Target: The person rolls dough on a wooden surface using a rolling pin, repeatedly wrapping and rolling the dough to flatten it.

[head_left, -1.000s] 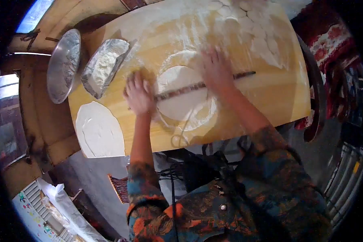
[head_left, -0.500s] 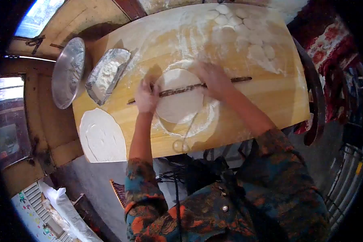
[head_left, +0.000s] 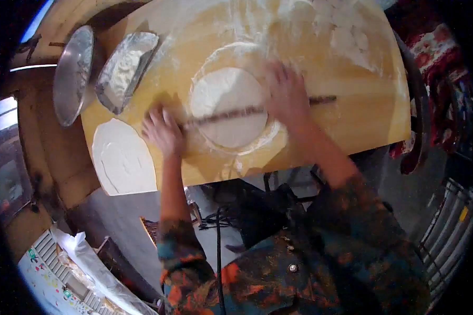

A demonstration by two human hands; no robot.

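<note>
White, thin dough (head_left: 231, 100) lies round, flat and smooth-edged.

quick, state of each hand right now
Left hand: at the rolling pin's left end, too blurred to tell its grip.
Right hand: over it towards the right end, grip unclear.

Wooden table (head_left: 352, 126), dough sheets (head_left: 123, 157), apparently flour (head_left: 236, 46)

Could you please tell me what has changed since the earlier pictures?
Compared with half a second ago, the hands, left and right, are farther apart, and the rolling pin lies nearer the person across the round dough. No new thing is taken hold of. The dough sheet and metal basin stayed put; the camera view shifted.
</note>
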